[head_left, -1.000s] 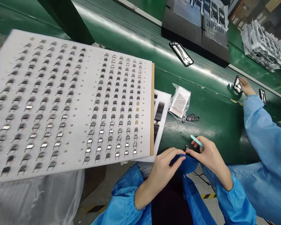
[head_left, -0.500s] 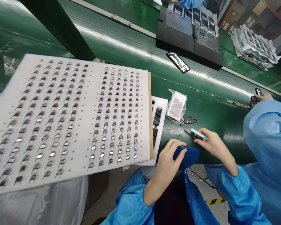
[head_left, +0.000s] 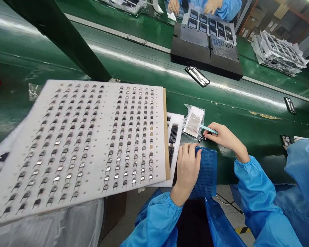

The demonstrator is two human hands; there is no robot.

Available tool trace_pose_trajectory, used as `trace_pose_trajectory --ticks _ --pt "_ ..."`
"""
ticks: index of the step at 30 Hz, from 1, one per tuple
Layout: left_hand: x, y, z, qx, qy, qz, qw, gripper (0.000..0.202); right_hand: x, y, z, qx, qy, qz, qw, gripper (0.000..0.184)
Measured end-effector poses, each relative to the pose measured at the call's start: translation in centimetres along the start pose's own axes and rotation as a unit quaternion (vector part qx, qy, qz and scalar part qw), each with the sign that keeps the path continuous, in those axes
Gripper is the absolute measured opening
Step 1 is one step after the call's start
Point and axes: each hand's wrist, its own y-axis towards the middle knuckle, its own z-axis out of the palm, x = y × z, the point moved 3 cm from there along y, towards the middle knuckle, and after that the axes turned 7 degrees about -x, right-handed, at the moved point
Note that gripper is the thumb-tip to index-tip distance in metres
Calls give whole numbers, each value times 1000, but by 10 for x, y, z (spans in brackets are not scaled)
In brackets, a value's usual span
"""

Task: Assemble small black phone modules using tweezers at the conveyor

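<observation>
My left hand is closed on the top edge of a blue perforated sheet, which hangs over the bench's front edge. My right hand grips a slim teal stick-like tool; its far end reaches the clear plastic bag with white and grey flat pieces in it. Beside the right fingertips lies a small black part, partly hidden; whether the fingers touch it I cannot tell. Left of my left hand stands a white foam board carrying rows of small metal-and-black parts.
Under the board is a white foam tray with black strips. A phone frame lies near black stands. A co-worker's blue sleeve is close on the right; another person's hands work at the far side.
My right hand has moved left and back to the small black part and bag. The blue sheet, folded before, now hangs flatter. The co-worker's arm on the right has drawn nearer.
</observation>
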Motion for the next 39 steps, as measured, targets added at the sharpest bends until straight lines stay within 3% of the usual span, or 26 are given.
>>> trace_pose_trajectory --ticks 4,9,15,21,26,31,36,39 --pt "-1 1 5 -9 50 24 998 16 -9 -12 -4 -38 5 -10 999 19" --pt "0 4 9 -18 99 49 994 16 -25 -21 -4 -36 -78 -42 995 38" --pt "1 7 15 -31 135 60 988 13 -27 -17 8 -40 -92 -66 993 11" --pt "0 12 19 -56 116 68 989 4 -41 -41 1 -113 -81 -23 990 17" --pt "-11 7 7 -67 45 99 992 8 -44 -69 -9 -191 -39 29 980 32" --pt "-12 3 13 -30 51 125 990 12 -32 -76 -11 -265 -28 62 962 41" --pt "-4 9 35 24 94 145 985 18 -33 -71 4 -297 -48 67 951 41" --pt "-3 12 36 74 85 161 981 24 -37 -76 12 -317 -76 70 943 37"
